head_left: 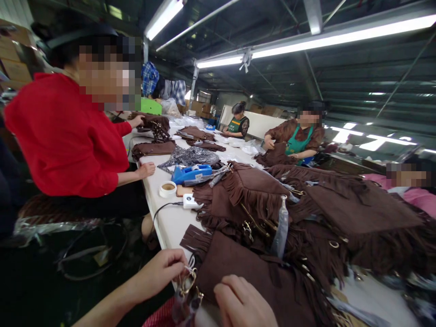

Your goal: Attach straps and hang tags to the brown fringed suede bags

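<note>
My left hand [161, 274] is closed in a pinch at the table's near edge, holding gold metal rings [189, 280] with a loop of white cord [191, 261]. Clear plastic wrapping [182, 306] hangs below these rings. Just right of them lies a dark brown fringed bag [238, 263], flat on the table. My right hand [243, 302] is over the bag's near side with its fingers curled together; whatever they grip, if anything, is hidden beneath them.
More fringed bags [361, 200] are heaped to the right. A blue tape dispenser [192, 173], a tape roll [167, 189] and a white power socket [191, 201] with a cable sit ahead. A co-worker in red [68, 141] is at the left; others work across the table [163, 218].
</note>
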